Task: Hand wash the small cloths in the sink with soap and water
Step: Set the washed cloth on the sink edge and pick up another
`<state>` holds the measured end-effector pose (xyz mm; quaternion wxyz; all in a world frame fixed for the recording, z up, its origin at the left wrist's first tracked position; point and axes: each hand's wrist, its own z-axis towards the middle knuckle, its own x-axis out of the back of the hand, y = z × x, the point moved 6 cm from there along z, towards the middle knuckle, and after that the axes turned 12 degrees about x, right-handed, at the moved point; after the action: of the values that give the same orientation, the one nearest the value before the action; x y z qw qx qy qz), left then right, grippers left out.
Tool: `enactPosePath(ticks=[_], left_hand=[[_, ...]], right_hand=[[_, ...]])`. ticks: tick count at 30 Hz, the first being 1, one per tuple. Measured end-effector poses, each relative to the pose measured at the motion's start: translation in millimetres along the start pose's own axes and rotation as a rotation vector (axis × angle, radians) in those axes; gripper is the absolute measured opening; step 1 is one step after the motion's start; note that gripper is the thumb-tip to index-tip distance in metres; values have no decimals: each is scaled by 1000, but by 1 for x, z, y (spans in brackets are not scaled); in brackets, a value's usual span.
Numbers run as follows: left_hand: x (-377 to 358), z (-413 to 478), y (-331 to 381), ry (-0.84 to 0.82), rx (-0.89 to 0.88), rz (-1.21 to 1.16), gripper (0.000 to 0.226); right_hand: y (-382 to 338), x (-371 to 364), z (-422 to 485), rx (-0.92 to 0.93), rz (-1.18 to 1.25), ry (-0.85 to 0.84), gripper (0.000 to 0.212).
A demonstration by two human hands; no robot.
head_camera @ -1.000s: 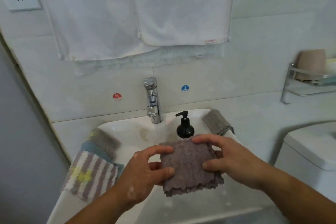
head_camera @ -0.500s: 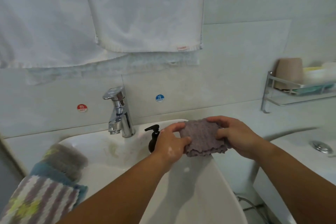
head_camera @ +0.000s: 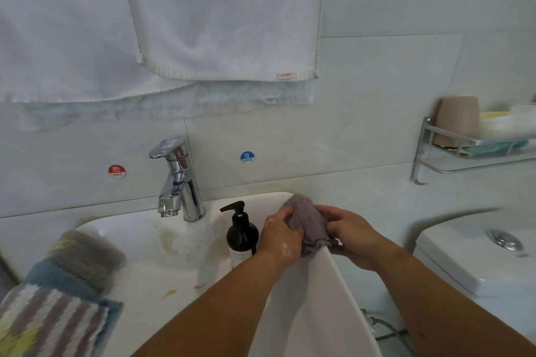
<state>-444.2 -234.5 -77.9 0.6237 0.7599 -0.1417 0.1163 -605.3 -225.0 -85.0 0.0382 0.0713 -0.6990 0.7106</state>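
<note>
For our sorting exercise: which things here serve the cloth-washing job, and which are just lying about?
Job: grey cloth, left hand and right hand gripping it, soap bottle, tap, sink, striped cloths.
Lying about: white towels, cup, wall shelf, toilet tank.

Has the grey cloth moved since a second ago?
Yes: the cloth, from in front of the bottle over the basin, went right onto the sink rim.

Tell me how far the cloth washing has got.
Done: little is certain; white flecks on the left hand suggest soap was used. In hand: it and the right hand grip the grey cloth over the right rim of the sink. Left: the tap shows no running water, and a pile of cloths waits on the left rim, probably unwashed.
</note>
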Motion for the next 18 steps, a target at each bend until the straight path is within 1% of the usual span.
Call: enactPosePath(ticks=[2,4,6,8,9,12,13,16,18], left_hand=[[1,-4,0,-14,-5,16,56],[3,-9,-6,-60,38,11,60],[5,-18,-14,-163,115,-1,68],[11,-32,-18,-271,156,18,71],[16,-39,-20,-297,157,42,70],[44,-59,-27,-303,125,171,67],[56,-66,-28,-286,87,260,66],[96,-89,-33,-224,-60,623,61],[126,-103,-41,-201,-94,770,58]], right_hand=[[-1,5,-3,1,-65,-24,59],[-6,13,-6,16,-246,-56,54],[-17,24,-11,67,-560,-63,51],[-37,27,-18,196,-889,-52,49],[-49,23,-24,277,-970,-44,45],[-77,-5,-41,457,-1051,-104,38],[-83,-20,-47,496,-1073,-152,38],[-89,-67,-58,600,-1110,-284,43],[-86,-97,-64,606,-1162,-355,44]])
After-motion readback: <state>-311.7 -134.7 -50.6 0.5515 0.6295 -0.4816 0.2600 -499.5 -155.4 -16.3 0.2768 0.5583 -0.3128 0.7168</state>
